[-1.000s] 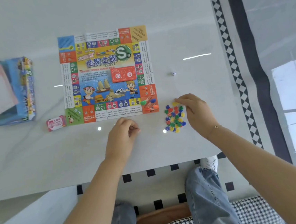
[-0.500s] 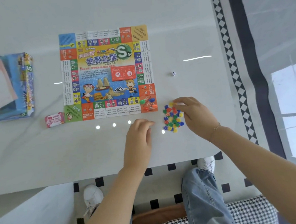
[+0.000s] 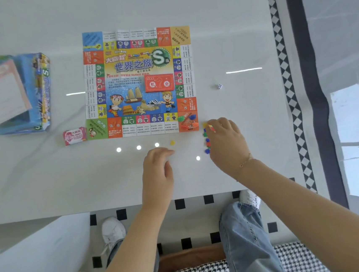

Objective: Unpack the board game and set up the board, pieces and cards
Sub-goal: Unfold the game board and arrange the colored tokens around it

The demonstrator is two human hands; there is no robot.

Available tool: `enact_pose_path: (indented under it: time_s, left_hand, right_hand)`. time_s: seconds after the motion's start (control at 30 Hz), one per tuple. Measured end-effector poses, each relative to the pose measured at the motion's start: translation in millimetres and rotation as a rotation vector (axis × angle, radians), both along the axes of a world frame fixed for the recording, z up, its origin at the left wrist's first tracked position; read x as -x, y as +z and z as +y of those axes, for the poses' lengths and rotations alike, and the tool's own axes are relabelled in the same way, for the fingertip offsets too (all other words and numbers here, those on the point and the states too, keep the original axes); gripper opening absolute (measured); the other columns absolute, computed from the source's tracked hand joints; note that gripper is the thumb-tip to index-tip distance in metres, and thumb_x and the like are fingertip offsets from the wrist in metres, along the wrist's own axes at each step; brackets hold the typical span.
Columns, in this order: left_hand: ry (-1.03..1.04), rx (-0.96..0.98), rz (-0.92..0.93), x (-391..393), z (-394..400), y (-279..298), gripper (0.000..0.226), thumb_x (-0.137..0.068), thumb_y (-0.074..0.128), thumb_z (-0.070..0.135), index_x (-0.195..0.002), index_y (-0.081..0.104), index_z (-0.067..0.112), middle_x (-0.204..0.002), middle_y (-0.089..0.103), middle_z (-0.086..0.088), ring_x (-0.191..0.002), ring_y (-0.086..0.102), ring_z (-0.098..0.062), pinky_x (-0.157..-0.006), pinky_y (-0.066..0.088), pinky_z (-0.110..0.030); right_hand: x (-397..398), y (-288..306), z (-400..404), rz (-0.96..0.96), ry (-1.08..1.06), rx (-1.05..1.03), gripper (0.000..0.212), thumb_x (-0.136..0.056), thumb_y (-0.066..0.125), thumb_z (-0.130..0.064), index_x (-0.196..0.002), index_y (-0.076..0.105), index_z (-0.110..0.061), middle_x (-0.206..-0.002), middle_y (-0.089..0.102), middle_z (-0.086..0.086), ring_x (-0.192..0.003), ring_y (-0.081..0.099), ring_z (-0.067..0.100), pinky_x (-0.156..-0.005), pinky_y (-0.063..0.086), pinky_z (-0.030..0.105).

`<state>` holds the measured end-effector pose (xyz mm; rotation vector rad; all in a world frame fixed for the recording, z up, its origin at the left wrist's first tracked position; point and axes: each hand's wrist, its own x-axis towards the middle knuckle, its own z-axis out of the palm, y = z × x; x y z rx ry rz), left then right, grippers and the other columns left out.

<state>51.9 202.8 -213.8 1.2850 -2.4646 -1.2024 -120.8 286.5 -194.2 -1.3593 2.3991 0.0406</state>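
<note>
The colourful game board (image 3: 140,82) lies unfolded flat on the white table (image 3: 230,32). A red card deck (image 3: 159,83) sits on its middle. Coloured pawns (image 3: 186,118) stand on its near right corner square. A pile of small coloured pieces (image 3: 206,139) lies right of that corner, mostly hidden under my right hand (image 3: 225,142), whose curled fingertips pinch a small red piece. My left hand (image 3: 157,166) rests on the table with its fingers stretched out, the tips just short of a lone yellow piece (image 3: 172,142).
A white die (image 3: 220,86) lies right of the board. A pink card pack (image 3: 74,136) sits at the board's near left corner. The blue game box (image 3: 16,94) with a sheet inside lies far left. The table's near edge runs just behind my wrists.
My left hand slid right, and a yellow piece now lies alone by its fingertips. My right hand moved over the pile and covers most of it.
</note>
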Motion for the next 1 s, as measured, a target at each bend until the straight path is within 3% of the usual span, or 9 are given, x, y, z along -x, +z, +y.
enact_pose_path:
  time_s: [0.1, 0.2, 0.3, 0.57, 0.73, 0.87, 1.0]
  left_hand:
    - [-0.039, 0.012, -0.048, -0.8, 2.5, -3.3, 0.043, -0.090, 0.053, -0.003, -0.127, 0.056, 0.016, -0.132, 0.048, 0.000, -0.126, 0.041, -0.014, -0.107, 0.024, -0.012]
    - [-0.132, 0.089, -0.077, -1.3, 1.5, -8.1, 0.048, -0.088, 0.056, -0.002, -0.133, 0.053, 0.016, -0.138, 0.048, -0.001, -0.128, 0.041, -0.019, -0.108, 0.031, -0.027]
    - [-0.154, 0.136, -0.101, -7.1, -4.0, -11.1, 0.048, -0.086, 0.056, -0.004, -0.131, 0.054, 0.013, -0.138, 0.049, -0.002, -0.126, 0.045, -0.021, -0.104, 0.036, -0.032]
    - [-0.215, 0.194, -0.076, -17.7, -25.9, -5.7, 0.047, -0.086, 0.057, -0.003, -0.131, 0.055, 0.011, -0.140, 0.048, -0.005, -0.128, 0.045, -0.022, -0.105, 0.039, -0.038]
    - [-0.274, 0.255, -0.175, -6.0, -53.6, -4.9, 0.049, -0.084, 0.058, -0.006, -0.131, 0.054, 0.006, -0.142, 0.047, -0.010, -0.131, 0.044, -0.028, -0.101, 0.040, -0.045]
    - [-0.329, 0.233, -0.202, 5.3, -59.5, -4.2, 0.053, -0.085, 0.054, -0.008, -0.136, 0.048, 0.007, -0.147, 0.042, -0.008, -0.136, 0.038, -0.026, -0.108, 0.033, -0.043]
    - [-0.366, 0.177, -0.156, 22.6, -57.2, 0.6, 0.058, -0.087, 0.046, -0.010, -0.142, 0.041, 0.009, -0.152, 0.035, -0.005, -0.140, 0.031, -0.022, -0.113, 0.024, -0.037]
  right_hand:
    - [-19.2, 0.4, -8.5, 0.049, -0.017, -0.028, 0.036, -0.074, 0.052, 0.000, -0.107, 0.064, -0.002, -0.113, 0.059, 0.008, -0.104, 0.050, 0.031, -0.102, 0.035, 0.037]
    - [-38.5, -0.8, -13.1, 0.109, 0.011, -0.028, 0.031, -0.068, 0.054, -0.002, -0.095, 0.068, -0.005, -0.103, 0.062, 0.007, -0.096, 0.054, 0.030, -0.100, 0.039, 0.041]
    - [-55.6, -1.4, -17.0, 0.111, 0.026, 0.023, 0.033, -0.062, 0.052, -0.003, -0.090, 0.069, -0.005, -0.101, 0.064, 0.005, -0.091, 0.057, 0.029, -0.093, 0.045, 0.040]
    - [-55.0, -6.9, -7.0, -0.102, -0.111, 0.273, 0.050, -0.063, 0.043, 0.005, -0.100, 0.073, -0.009, -0.106, 0.072, 0.000, -0.094, 0.063, 0.029, -0.088, 0.045, 0.039]
    - [-50.1, -6.1, -3.7, -0.122, -0.069, 0.262, 0.052, -0.063, 0.043, 0.004, -0.105, 0.072, -0.008, -0.108, 0.071, 0.002, -0.096, 0.064, 0.029, -0.088, 0.046, 0.040]
    - [-55.8, -10.1, -7.1, -0.142, -0.026, 0.249, 0.052, -0.062, 0.044, 0.004, -0.104, 0.071, -0.007, -0.110, 0.070, 0.003, -0.090, 0.064, 0.029, -0.087, 0.047, 0.038]
    - [-53.2, -13.6, -6.2, -0.173, -0.086, 0.292, 0.055, -0.065, 0.040, 0.005, -0.108, 0.071, -0.009, -0.112, 0.070, 0.002, -0.094, 0.064, 0.027, -0.095, 0.032, 0.029]
